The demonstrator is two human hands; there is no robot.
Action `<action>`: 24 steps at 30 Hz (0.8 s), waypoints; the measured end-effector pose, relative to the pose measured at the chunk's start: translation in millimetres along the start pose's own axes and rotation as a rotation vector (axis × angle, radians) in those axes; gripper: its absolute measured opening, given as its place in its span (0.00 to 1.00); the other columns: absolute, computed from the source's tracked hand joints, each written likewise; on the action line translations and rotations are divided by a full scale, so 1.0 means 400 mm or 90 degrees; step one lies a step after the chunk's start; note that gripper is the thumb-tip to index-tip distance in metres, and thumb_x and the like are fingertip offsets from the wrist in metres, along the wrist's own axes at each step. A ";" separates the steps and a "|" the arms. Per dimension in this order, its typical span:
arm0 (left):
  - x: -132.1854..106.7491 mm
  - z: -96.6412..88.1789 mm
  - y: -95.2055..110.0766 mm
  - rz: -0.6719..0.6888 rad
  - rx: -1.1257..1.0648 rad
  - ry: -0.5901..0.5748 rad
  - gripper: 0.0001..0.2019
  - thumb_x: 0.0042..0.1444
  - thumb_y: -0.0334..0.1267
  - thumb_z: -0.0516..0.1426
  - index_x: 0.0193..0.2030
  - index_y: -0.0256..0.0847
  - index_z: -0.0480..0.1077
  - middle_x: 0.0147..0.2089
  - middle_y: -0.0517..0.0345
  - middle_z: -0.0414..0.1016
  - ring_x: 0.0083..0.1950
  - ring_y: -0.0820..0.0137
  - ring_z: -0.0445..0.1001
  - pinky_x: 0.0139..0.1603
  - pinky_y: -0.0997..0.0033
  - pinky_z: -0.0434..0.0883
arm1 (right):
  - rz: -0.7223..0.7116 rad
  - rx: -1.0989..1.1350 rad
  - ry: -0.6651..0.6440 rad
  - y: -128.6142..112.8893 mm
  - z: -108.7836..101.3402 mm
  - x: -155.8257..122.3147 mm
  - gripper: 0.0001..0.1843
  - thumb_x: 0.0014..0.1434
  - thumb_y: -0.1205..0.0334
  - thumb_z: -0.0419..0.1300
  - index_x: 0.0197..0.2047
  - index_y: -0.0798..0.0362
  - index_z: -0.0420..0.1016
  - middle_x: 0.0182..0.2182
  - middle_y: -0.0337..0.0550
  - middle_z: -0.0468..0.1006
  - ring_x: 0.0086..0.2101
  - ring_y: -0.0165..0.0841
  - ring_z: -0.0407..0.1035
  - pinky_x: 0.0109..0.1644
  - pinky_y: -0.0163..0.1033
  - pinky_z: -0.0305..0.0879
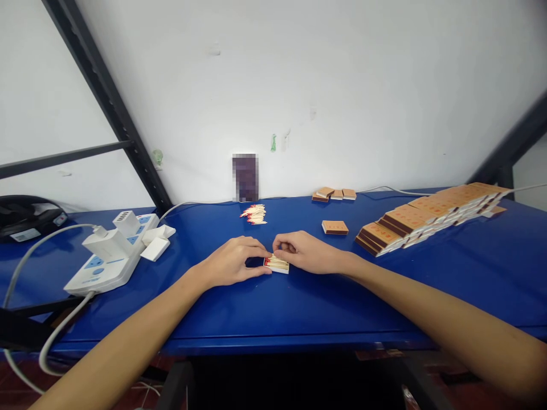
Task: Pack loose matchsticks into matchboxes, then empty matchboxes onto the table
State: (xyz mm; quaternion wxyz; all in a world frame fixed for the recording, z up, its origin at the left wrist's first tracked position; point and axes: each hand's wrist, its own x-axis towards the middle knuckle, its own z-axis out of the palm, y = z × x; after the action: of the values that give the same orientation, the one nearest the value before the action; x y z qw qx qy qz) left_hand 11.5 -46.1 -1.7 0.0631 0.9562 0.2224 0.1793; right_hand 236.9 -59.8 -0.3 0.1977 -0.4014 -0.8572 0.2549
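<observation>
A small white matchbox tray (281,271) lies on the blue tabletop in front of me, filled with red-tipped matches (277,262). My left hand (237,261) grips the tray's left end, thumb at the near side and fingers at the far side. Over the tray's far edge, my right hand (301,251) is closed with its fingertips down at the matches; what lies between those fingertips is hidden. Beyond my hands is a loose pile of matches (255,214). One orange-brown matchbox (335,228) rests to the right of the hands.
Stacked matchboxes (421,219) run along the right side. Several more matchboxes (325,192) lie near the wall. A white power strip (115,262) with plugs and cables occupies the left, beside a black headset (32,219). A dark pixelated rectangle (245,177) leans against the wall.
</observation>
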 end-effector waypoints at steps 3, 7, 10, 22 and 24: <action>0.001 0.001 0.001 -0.010 -0.005 0.002 0.14 0.59 0.46 0.57 0.48 0.42 0.75 0.46 0.54 0.78 0.46 0.66 0.75 0.50 0.67 0.68 | -0.019 -0.012 -0.009 -0.003 0.001 -0.003 0.10 0.65 0.57 0.49 0.37 0.51 0.68 0.23 0.35 0.67 0.25 0.28 0.60 0.29 0.35 0.53; -0.001 0.002 0.001 -0.037 -0.029 0.008 0.18 0.58 0.47 0.58 0.52 0.42 0.72 0.45 0.54 0.77 0.45 0.67 0.75 0.48 0.67 0.69 | -0.045 -0.052 -0.013 -0.003 0.004 -0.006 0.12 0.67 0.55 0.46 0.40 0.51 0.66 0.28 0.38 0.71 0.29 0.31 0.64 0.34 0.37 0.56; -0.001 0.002 -0.002 -0.053 -0.040 0.018 0.19 0.57 0.47 0.59 0.53 0.42 0.71 0.45 0.55 0.77 0.44 0.67 0.75 0.46 0.68 0.70 | -0.054 -0.073 -0.019 -0.003 0.001 -0.005 0.13 0.68 0.55 0.43 0.43 0.50 0.65 0.34 0.41 0.74 0.34 0.34 0.67 0.41 0.40 0.59; 0.003 -0.004 -0.014 -0.063 -0.010 0.007 0.18 0.60 0.49 0.56 0.52 0.43 0.73 0.47 0.53 0.76 0.47 0.66 0.73 0.49 0.66 0.69 | 0.292 -0.567 0.023 0.072 -0.136 -0.050 0.17 0.60 0.67 0.50 0.52 0.59 0.65 0.52 0.63 0.69 0.50 0.53 0.67 0.46 0.52 0.63; 0.004 -0.004 -0.016 -0.067 -0.010 0.005 0.18 0.60 0.49 0.56 0.52 0.42 0.73 0.48 0.53 0.76 0.47 0.66 0.73 0.49 0.66 0.69 | 0.348 -0.530 -0.052 0.082 -0.142 -0.055 0.15 0.60 0.67 0.50 0.49 0.58 0.67 0.46 0.62 0.73 0.44 0.51 0.71 0.42 0.51 0.64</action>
State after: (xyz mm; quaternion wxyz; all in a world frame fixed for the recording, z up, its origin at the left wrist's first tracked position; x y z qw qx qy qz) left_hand 9.5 -39.6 -1.1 0.0793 0.9420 0.2710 0.1814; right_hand 300.2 -43.6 22.2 -0.0870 -0.6457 -0.7570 -0.0506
